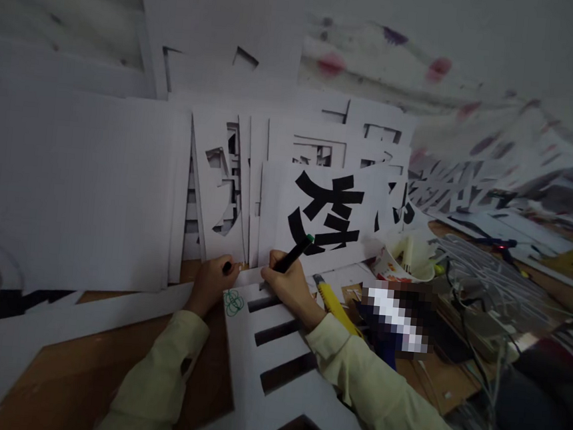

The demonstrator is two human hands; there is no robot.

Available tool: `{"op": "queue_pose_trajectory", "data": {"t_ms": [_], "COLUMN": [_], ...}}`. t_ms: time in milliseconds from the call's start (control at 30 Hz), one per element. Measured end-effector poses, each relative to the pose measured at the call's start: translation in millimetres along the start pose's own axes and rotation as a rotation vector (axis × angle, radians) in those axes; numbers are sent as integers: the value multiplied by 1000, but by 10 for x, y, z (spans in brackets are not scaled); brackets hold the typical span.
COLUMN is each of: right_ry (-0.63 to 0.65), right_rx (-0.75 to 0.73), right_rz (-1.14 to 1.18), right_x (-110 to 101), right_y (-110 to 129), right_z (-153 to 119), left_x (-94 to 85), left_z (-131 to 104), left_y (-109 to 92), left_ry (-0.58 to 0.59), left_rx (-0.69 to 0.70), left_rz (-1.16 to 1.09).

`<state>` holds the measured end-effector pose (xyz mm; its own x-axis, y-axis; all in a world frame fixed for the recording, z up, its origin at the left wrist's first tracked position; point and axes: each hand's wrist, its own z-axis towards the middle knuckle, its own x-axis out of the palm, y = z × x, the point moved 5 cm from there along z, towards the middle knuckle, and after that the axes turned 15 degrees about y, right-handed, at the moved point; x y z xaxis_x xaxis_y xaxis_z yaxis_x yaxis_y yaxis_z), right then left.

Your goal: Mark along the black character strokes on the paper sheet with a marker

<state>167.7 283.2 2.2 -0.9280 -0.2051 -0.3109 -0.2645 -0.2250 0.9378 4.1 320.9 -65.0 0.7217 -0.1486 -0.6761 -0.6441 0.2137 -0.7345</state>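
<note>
surface point(87, 371): brown wood look | cut-out sheets point(275, 348): white, matt, smooth | sleeves point(367, 383): matt cloth | knife handle point(336, 306): yellow plastic look

Nothing legible with certainty. On the white sheet point(276, 204) just right of centre, bold black strokes point(344, 197) like those of a Chinese character, unclear as to which. On the pale bowl point(391, 269) at centre right, red and orange print, too small to read.

We're seeing dim, flat light, a pixelated patch point(398, 316) sitting below the bowl point(395, 270), edges stretching and blurring far right of it.
</note>
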Motion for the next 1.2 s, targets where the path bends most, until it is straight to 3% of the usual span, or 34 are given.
{"op": "queue_pose_trajectory", "data": {"t_ms": [1200], "right_ry": [3], "right_rx": [17], "right_rz": [10], "right_x": [-13], "right_y": [-31], "right_z": [14], "left_x": [13], "left_z": [4], "left_y": [27], "left_ry": [3], "left_rx": [27], "left_rz": [8]}}
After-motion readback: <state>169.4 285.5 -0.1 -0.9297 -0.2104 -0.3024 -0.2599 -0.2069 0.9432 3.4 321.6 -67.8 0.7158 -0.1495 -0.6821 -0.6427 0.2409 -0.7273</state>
